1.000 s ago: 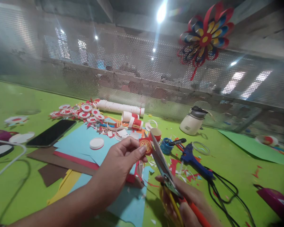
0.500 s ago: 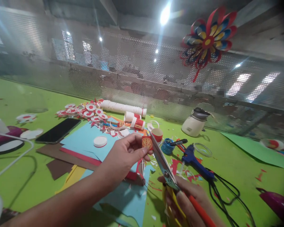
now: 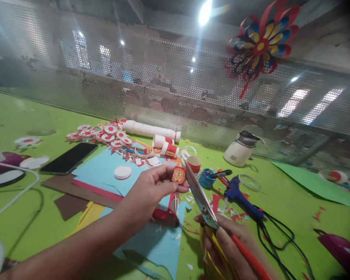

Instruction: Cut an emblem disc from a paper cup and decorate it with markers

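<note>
A: Two hands busy? Left hand (image 3: 151, 188) pinches red cutout (image 3: 179, 175), above table's (image 3: 280, 202) near edge.
B: Right hand (image 3: 230, 249) grips scissors (image 3: 202, 202); cutout turned since, blades alongside — trimming continues.

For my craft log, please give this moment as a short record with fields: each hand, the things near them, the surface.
left hand: pinches a small red cutout with a gold sign between the fingers
right hand: grips scissors, blades at the cutout's edge
near: blue glue gun, red paper cup, white lid, black phone
surface: green table with blue paper sheets and scraps
</note>
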`<control>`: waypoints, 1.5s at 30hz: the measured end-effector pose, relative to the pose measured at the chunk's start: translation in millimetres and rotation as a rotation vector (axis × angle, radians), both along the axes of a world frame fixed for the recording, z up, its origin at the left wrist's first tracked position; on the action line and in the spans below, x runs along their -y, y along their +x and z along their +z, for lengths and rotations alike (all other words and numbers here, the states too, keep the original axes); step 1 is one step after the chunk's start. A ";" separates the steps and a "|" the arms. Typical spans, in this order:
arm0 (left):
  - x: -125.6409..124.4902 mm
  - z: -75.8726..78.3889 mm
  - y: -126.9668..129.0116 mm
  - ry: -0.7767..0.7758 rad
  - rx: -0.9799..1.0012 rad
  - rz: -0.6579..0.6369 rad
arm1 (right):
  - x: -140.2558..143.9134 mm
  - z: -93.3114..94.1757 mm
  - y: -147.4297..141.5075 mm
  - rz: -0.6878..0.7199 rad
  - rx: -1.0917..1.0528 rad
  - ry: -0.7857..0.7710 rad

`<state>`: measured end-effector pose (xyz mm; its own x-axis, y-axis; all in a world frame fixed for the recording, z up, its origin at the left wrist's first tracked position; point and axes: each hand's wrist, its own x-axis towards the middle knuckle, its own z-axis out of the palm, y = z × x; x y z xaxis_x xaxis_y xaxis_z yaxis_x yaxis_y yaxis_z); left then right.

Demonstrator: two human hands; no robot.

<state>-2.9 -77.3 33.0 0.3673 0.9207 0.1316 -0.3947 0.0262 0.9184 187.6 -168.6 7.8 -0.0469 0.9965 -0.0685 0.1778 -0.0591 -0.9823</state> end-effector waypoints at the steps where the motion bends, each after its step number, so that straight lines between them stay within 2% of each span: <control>1: -0.1 0.3 -0.5 -0.028 0.018 -0.013 | -1.2 0.1 0.9 0.032 0.025 0.003; 4: -0.7 1.0 -2.8 -0.143 0.114 -0.025 | -5.0 0.8 1.5 0.112 0.125 0.024; 8: -7.1 -1.6 -5.5 -0.272 0.154 0.037 | -8.9 -2.5 0.3 0.048 0.133 0.098; 12: -23.3 -7.2 -8.5 -0.295 0.118 0.188 | -12.6 -5.7 7.7 -0.052 0.107 0.083; 14: -32.3 -9.5 -11.3 -0.248 0.110 0.254 | -13.8 -2.8 13.6 -0.163 0.015 0.055; 17: -43.5 -13.6 -15.9 -0.200 0.000 0.286 | -14.5 5.4 19.9 -0.280 -0.102 0.092; 21: -53.4 -25.8 -17.5 -0.137 -0.217 0.285 | -15.6 12.5 20.0 -0.283 -0.153 0.082; 23: -57.0 -33.2 -16.4 -0.042 -0.357 0.257 | -17.1 11.8 18.4 -0.252 -0.139 0.065; 25: -60.3 -37.8 -15.3 0.126 -0.543 0.297 | -19.5 9.0 17.7 -0.233 -0.114 0.064; 27: -64.4 -37.4 -14.4 0.271 -0.694 0.364 | -22.0 5.5 18.4 -0.236 -0.084 0.074; 31: -79.5 -22.2 -7.5 0.405 -0.839 0.441 | -24.2 1.5 20.5 -0.234 -0.060 0.099; 33: -91.3 -13.1 1.9 0.486 -0.931 0.419 | -23.9 1.6 20.2 -0.221 -0.059 0.109; 36: -108.9 -8.0 21.0 0.598 -1.115 0.292 | -23.4 3.2 19.3 -0.221 -0.035 0.136; 40: -119.7 -20.9 38.4 0.682 -1.337 0.059 | -25.0 5.1 23.4 -0.277 0.095 0.171; 45: -117.4 -39.3 42.3 0.754 -1.453 0.008 | -28.7 2.2 31.3 -0.302 0.142 0.208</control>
<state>39.4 40.2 -6.3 0.5723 0.8146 0.0946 0.7638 -0.5714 0.3002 218.8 -139.9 10.0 0.2463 0.9572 0.1522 0.3179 0.0686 -0.9456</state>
